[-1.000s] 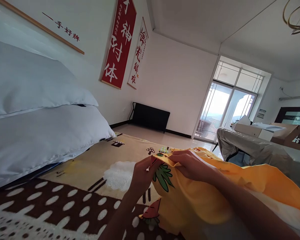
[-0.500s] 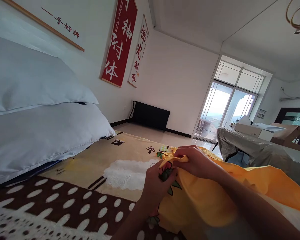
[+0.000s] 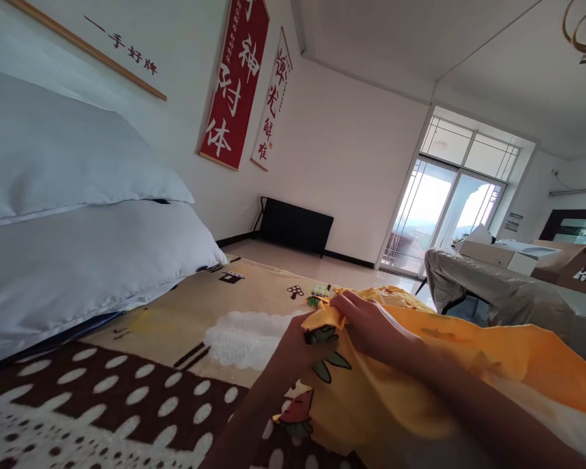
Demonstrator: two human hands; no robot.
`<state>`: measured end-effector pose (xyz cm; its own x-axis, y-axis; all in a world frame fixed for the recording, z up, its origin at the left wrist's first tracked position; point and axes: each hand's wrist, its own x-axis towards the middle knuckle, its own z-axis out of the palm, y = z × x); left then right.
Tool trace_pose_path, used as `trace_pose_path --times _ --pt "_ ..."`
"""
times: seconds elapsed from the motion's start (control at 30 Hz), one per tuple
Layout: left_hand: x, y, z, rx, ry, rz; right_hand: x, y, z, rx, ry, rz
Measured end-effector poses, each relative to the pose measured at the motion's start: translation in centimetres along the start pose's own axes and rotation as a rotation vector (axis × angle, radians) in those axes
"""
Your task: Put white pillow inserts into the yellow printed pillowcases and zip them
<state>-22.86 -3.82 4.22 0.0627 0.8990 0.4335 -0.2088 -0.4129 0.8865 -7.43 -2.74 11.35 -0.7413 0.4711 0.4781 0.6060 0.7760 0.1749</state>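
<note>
A large yellow bedding cloth (image 3: 400, 384), printed with green leaves and a red fruit, drapes over the right side of the bed. My left hand (image 3: 293, 352) is closed on its gathered edge, fingers partly hidden by a fold. Just to the right, my right hand (image 3: 371, 329) pinches the same edge from above. Between the two hands the fabric is bunched and lifted off the bed. Beneath lies a beige and brown blanket (image 3: 176, 319) with white ovals and a white cloud shape.
Two white pillows (image 3: 102, 260) are stacked at the left. A black folded panel (image 3: 295, 225) leans by the far wall. To the right, a plastic-covered table (image 3: 512, 293) carries boxes (image 3: 498, 255). Beyond it are glass doors (image 3: 444, 208). Red and white scrolls hang on the wall.
Both hands have shifted slightly left with the cloth edge. My left hand has turned, and its thumb and fingertips are now more covered by the fold. More of the red fruit print shows.
</note>
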Motion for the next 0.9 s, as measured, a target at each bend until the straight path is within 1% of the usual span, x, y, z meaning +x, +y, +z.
trace_pose_path --times 0.07,0.1,0.17,0.2,0.27,0.3,0.37,0.43,0.47,0.53,0.6,0.67,0.73,0.8,0.9 --pt "-0.3 -0.1 0.2 -0.15 -0.053 -0.118 -0.1 0.5 0.5 -0.067 0.013 -0.044" --pt "-0.5 -0.1 0.4 -0.217 -0.042 -0.163 -0.2 0.8 0.6 -0.07 0.032 -0.083" --pt "-1.0 -0.3 0.7 -0.292 0.058 -0.21 -0.3 1.3 0.7 -0.044 0.096 -0.164" --pt "-1.1 -0.3 0.7 -0.282 0.115 -0.211 -0.3 1.5 0.7 -0.03 0.125 -0.194" --pt "-1.1 -0.4 0.7 -0.171 0.197 -0.158 -0.4 1.8 0.4 -0.011 0.161 -0.203" --pt "-1.0 -0.5 0.6 -0.084 0.206 -0.111 -0.3 1.8 0.2 -0.001 0.161 -0.187" --pt "-0.6 -0.5 0.4 0.083 0.176 0.001 -0.3 1.6 -0.2 0.042 0.135 -0.125" --pt "0.0 -0.5 0.3 0.196 0.142 0.105 -0.3 1.2 -0.6 0.133 0.081 -0.035" --pt "0.2 -0.6 0.3 0.234 0.137 0.148 -0.2 0.9 -0.7 0.19 0.048 0.013" --pt "0.5 -0.7 0.4 0.291 0.171 0.223 -0.2 0.5 -0.9 0.291 -0.011 0.085" --pt "0.5 -0.9 0.6 0.336 0.222 0.291 -0.1 0.2 -0.8 0.336 -0.051 0.104" --pt "0.4 -1.2 0.7 0.377 0.283 0.348 0.1 0.3 -0.6 0.321 -0.067 0.085" --pt "0.3 -1.3 0.7 0.414 0.344 0.367 0.2 0.6 -0.2 0.257 -0.07 0.054" --pt "0.2 -1.4 0.7 0.44 0.379 0.342 0.2 1.1 0.1 0.17 -0.075 0.018" --pt "0.1 -1.3 0.6 0.452 0.358 0.288 -0.1 2.0 0.1 0.073 -0.081 -0.025"
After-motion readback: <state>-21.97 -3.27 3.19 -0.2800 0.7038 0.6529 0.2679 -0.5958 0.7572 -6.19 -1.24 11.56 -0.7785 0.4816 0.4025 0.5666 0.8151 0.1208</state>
